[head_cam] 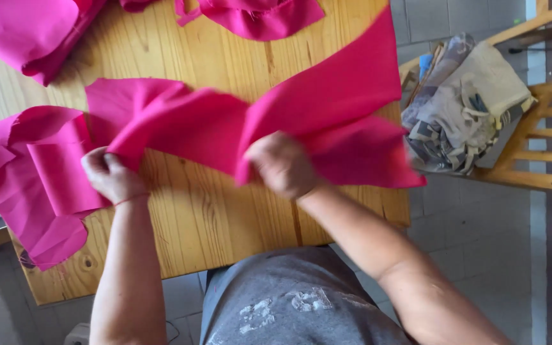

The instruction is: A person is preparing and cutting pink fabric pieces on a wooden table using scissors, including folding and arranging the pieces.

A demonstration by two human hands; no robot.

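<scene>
Fabric: long bright-pink woven cloth strip [225, 128] spans both hands above wooden table [193, 211] | left hand [111, 176] clenched on its left end | right hand [281, 165] pinching its middle, remainder fanning rightward.

No boxes, labels, signs or screens in view. Nearest to a package: a soft cloth bag [464, 105] at the right of the frame, upper half, slumped on the seat of a wooden chair [544, 137] that stands just beside the right edge of the worktop [199, 217]. Bag is floppy and crumpled, no fixed shape; beige and grey cloth with a darker checked or patterned part on its lower left side. Pale straps lie across its middle. A small blue bit [425, 62] shows at its upper left end; what it is cannot be told. Print on the bag too small to make out.
</scene>
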